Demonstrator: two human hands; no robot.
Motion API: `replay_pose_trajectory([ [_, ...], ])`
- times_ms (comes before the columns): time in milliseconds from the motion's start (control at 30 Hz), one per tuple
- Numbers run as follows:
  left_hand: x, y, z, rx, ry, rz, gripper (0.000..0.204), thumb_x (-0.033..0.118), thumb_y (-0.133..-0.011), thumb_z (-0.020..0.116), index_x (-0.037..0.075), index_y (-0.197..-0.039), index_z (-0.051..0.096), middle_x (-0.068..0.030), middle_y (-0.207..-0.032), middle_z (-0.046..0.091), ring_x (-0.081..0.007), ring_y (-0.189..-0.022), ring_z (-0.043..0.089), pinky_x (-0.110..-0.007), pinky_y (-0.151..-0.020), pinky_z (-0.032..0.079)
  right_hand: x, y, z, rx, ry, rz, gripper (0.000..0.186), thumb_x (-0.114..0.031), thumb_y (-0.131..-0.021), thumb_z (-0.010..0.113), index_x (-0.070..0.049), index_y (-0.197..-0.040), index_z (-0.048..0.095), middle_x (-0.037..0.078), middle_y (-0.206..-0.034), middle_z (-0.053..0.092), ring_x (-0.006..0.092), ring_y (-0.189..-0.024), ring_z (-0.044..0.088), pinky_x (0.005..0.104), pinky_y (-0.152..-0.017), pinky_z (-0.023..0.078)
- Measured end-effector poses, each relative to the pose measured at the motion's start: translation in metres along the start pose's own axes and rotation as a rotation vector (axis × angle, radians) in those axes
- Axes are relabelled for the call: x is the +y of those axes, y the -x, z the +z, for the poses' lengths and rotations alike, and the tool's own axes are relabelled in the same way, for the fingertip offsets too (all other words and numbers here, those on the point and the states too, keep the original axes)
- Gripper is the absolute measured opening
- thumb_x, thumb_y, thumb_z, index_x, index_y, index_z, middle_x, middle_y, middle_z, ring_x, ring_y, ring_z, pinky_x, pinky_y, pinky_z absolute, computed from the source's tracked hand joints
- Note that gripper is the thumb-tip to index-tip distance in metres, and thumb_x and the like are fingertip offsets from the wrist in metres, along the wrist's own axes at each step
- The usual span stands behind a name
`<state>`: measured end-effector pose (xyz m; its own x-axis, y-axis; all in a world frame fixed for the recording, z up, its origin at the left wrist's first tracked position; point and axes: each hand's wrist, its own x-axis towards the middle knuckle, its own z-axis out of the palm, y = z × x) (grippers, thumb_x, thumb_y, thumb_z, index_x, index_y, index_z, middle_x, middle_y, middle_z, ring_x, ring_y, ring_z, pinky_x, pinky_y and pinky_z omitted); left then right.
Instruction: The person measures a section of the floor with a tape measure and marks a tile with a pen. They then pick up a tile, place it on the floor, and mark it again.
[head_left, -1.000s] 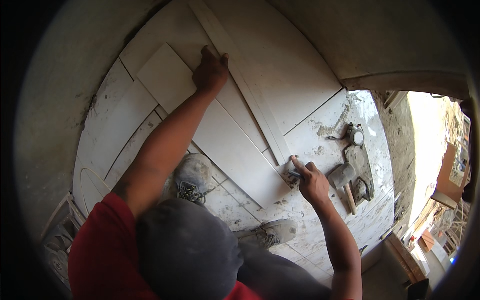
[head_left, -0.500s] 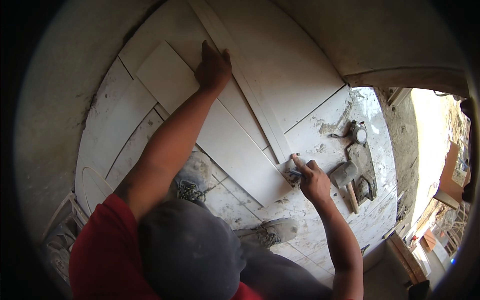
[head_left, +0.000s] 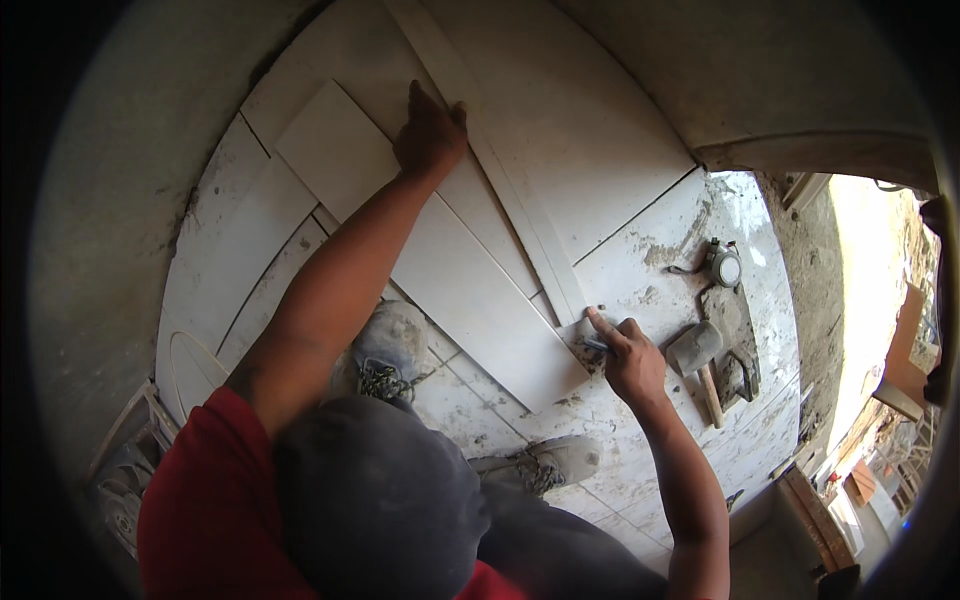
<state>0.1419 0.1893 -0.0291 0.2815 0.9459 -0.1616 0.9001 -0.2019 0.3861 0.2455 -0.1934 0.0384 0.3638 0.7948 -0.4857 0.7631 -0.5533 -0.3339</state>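
Observation:
My left hand (head_left: 432,138) is at the far part of a long pale straightedge strip (head_left: 505,205), its thumb at the strip's edge and a finger stretched out over the tile. Beside the strip's near end is my right hand (head_left: 636,362), index finger extended to touch that end. The other fingers are curled around a slim bluish pen-like tool (head_left: 596,344), mostly hidden by the hand. A long loose white tile (head_left: 480,290) lies diagonally under my left forearm, left of the strip. Larger floor tiles (head_left: 590,150) lie under and beyond the strip.
Right of my right hand are a mallet (head_left: 695,350) with a wooden handle, a round tape measure (head_left: 723,265) and a grey flat tool (head_left: 737,330). Shoes (head_left: 565,460) rest on the dusty tiles. Walls (head_left: 90,250) border the floor; a bright opening (head_left: 865,260) is at the right.

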Motion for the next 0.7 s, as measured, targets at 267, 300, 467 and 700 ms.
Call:
replay_pose_trajectory([
  [267, -0.006, -0.002, -0.001, -0.021, 0.198, -0.074, 0.080, 0.048, -0.094, 0.062, 0.005, -0.151, 0.026, -0.0089, -0.118, 0.070, -0.0323, -0.113, 0.065, -0.049, -0.096, 0.049, -0.004, 0.001, -0.002, -0.022, -0.020, 0.034, 0.069, -0.003, -0.081, 0.060, -0.041, -0.139, 0.059, 0.007, -0.092, 0.058, 0.0283, -0.084, 0.066, 0.0404, -0.068, 0.054],
  [300, -0.009, 0.003, -0.001, -0.001, 0.229, -0.049, 0.080, 0.048, -0.093, 0.065, 0.005, -0.151, 0.028, -0.0070, -0.115, 0.072, -0.0307, -0.111, 0.066, -0.047, -0.094, 0.050, -0.004, 0.001, -0.002, -0.023, -0.022, 0.035, 0.070, -0.003, -0.081, 0.061, -0.041, -0.139, 0.059, 0.007, -0.092, 0.058, 0.0284, -0.084, 0.067, 0.0405, -0.068, 0.054],
  [467, -0.014, 0.004, -0.002, 0.044, 0.260, 0.022, 0.085, 0.050, -0.087, 0.073, 0.005, -0.147, 0.034, -0.0046, -0.105, 0.074, -0.0268, -0.105, 0.069, -0.042, -0.091, 0.052, -0.003, 0.000, 0.000, -0.034, -0.006, 0.038, 0.070, -0.003, -0.081, 0.061, -0.042, -0.140, 0.058, 0.007, -0.092, 0.058, 0.0287, -0.084, 0.066, 0.0402, -0.068, 0.054],
  [700, -0.011, -0.003, -0.004, 0.021, 0.216, -0.007, 0.081, 0.052, -0.087, 0.072, 0.004, -0.144, 0.040, -0.0054, -0.104, 0.074, -0.0282, -0.105, 0.069, -0.044, -0.091, 0.052, -0.002, -0.001, 0.000, -0.038, 0.015, 0.033, 0.071, -0.003, -0.081, 0.061, -0.043, -0.140, 0.057, 0.007, -0.092, 0.057, 0.0291, -0.082, 0.066, 0.0411, -0.067, 0.054],
])
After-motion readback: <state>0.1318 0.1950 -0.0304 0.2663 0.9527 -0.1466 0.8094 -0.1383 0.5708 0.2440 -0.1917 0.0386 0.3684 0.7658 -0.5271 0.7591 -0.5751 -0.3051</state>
